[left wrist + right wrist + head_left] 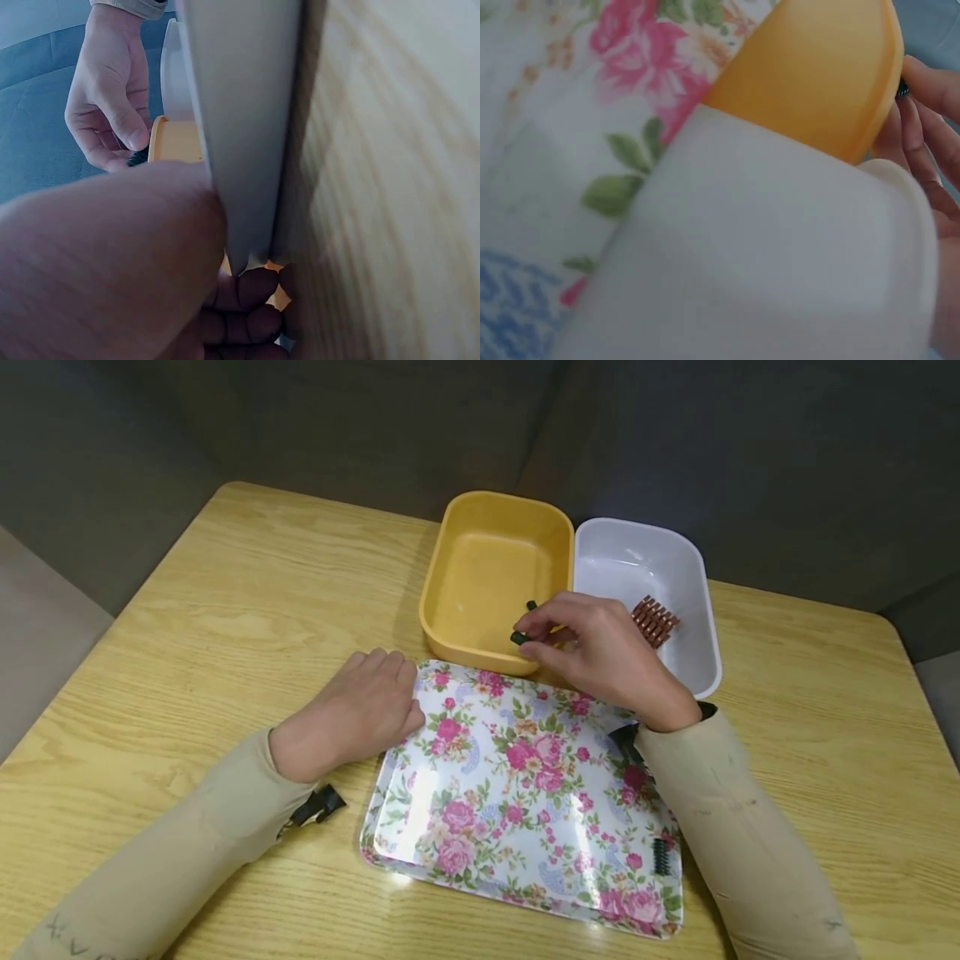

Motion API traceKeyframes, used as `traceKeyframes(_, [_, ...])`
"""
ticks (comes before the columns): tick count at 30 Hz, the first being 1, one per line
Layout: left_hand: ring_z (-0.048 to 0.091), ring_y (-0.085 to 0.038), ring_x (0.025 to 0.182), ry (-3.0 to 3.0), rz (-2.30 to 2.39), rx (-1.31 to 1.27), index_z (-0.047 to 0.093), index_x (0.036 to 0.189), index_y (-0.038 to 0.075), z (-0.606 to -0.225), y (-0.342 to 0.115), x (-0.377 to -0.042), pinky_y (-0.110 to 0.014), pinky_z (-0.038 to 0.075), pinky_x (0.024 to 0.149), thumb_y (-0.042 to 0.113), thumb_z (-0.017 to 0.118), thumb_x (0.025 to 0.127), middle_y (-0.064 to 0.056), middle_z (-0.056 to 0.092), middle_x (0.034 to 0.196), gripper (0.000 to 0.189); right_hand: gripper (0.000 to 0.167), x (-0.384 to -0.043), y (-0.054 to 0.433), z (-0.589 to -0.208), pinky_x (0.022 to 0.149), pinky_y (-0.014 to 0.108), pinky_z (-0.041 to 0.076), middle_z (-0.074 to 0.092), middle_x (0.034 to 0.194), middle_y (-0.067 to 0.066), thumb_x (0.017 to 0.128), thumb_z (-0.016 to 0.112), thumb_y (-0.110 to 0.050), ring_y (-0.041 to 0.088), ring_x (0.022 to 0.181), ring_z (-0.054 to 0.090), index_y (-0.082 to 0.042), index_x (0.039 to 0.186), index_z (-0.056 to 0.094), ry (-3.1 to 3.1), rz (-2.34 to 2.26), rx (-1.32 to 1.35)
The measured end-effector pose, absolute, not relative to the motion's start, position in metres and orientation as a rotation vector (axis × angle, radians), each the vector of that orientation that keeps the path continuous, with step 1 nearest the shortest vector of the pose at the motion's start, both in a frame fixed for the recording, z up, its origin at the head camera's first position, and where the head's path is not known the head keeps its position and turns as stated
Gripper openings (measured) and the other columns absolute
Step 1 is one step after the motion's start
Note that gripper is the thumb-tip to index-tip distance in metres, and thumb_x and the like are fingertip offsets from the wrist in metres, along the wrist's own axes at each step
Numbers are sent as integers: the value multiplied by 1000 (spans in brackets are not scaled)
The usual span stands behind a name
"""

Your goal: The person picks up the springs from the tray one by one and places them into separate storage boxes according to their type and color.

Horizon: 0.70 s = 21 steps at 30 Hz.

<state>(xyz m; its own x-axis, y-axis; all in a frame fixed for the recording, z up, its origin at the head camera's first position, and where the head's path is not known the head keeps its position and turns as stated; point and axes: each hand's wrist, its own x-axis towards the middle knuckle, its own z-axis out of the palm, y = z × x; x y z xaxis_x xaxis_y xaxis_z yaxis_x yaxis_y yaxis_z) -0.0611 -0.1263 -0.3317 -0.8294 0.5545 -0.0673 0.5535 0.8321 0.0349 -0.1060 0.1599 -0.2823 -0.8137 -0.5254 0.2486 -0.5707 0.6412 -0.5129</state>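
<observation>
My left hand (pixel 360 706) grips the upper left corner of a floral tray (pixel 525 827); in the left wrist view its curled fingers (pixel 247 304) show at the tray's edge. Over the front right of the yellow bin (pixel 480 589), my right hand (pixel 600 647) pinches a small dark green ribbed piece (pixel 519 637) between thumb and fingertips. A dark green bit (pixel 531 606) shows just beyond those fingers; whether it is a separate piece I cannot tell. Another dark green ribbed piece (pixel 662 857) lies on the tray near its right edge.
Beside the yellow bin stands a white bin (pixel 693 610), with several copper-brown ribbed pieces (pixel 655 622) in it, partly behind my right hand. Both bins sit behind the tray on a wooden table (pixel 247 610). A dark cloth (pixel 375 427) hangs past the far edge.
</observation>
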Motion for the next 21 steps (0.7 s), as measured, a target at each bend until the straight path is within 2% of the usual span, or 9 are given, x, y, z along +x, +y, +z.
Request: traceKeyframes(21, [38, -24, 78, 2924, 1, 897, 43, 84, 7, -329, -127, -57, -38, 37, 77, 26, 44, 99, -7, 41, 83, 25, 21, -114, 156, -292, 83, 39, 57, 77, 102, 5, 88, 80, -16, 17, 91, 70, -9, 108, 77, -2813, 827, 894])
